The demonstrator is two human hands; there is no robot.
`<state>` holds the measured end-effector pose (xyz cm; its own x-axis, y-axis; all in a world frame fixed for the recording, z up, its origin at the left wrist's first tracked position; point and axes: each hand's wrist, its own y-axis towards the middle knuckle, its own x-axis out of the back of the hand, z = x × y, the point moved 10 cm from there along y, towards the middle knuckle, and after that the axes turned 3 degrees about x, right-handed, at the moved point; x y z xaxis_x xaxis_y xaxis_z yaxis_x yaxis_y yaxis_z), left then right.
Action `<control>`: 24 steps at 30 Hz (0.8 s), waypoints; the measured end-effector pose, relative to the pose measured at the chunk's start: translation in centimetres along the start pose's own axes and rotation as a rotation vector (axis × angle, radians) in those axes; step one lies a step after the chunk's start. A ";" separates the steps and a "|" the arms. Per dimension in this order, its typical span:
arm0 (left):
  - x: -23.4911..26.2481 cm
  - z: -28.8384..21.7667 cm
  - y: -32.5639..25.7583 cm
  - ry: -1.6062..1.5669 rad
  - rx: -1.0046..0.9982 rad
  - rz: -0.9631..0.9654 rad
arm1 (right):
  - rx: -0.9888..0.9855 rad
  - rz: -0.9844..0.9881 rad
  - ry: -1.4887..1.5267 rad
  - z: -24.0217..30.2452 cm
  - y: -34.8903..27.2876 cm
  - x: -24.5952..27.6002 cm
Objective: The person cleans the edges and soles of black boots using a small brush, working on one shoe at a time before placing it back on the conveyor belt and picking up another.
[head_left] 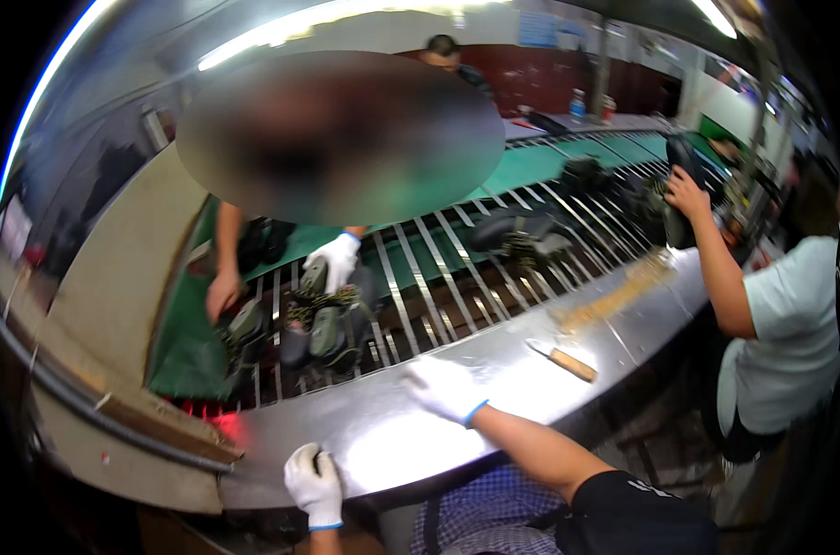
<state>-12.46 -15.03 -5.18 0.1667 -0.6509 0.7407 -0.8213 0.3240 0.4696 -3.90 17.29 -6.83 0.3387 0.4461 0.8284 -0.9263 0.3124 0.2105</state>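
Note:
My left hand [314,483], in a white glove with a blue cuff, is at the near edge of the metal counter [374,439]. Its fingers are curled closed, with a dark patch by the thumb; whether they hold anything is hidden. Over the counter, my right hand [445,390], gloved alike, reaches toward the slatted conveyor [411,268]; motion smears its fingers. Dark shoes with patterned laces lie on the slats beyond: a pair [332,328] and a single shoe [244,333]. Across from me, a co-worker's gloved hand [335,261] touches the pair, and their bare hand [223,294] is beside the single shoe.
A wooden-handled knife [571,363] lies on the counter to my right, near yellowish residue [619,296]. More shoes [517,231] rest farther along the slats. At right another person [790,324] holds up a dark shoe [684,176]. A beige panel [115,268] borders the left.

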 end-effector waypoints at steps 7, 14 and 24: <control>-2.4 -0.8 0.0 -0.074 0.021 0.086 | -0.018 -0.136 0.154 -2.3 -3.8 1.8; 8.2 -12.1 -11.2 -0.219 -0.502 0.146 | 0.126 -0.096 0.557 2.4 -19.3 7.9; 1.0 12.7 -40.4 0.237 0.416 1.070 | 0.161 0.304 0.666 8.2 -24.3 20.2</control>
<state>13.92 -37.49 -29.49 -0.6556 -0.0241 0.7548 -0.7126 0.3507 -0.6077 24.10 11.90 9.06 0.0449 0.9226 0.3832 -0.9903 -0.0093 0.1385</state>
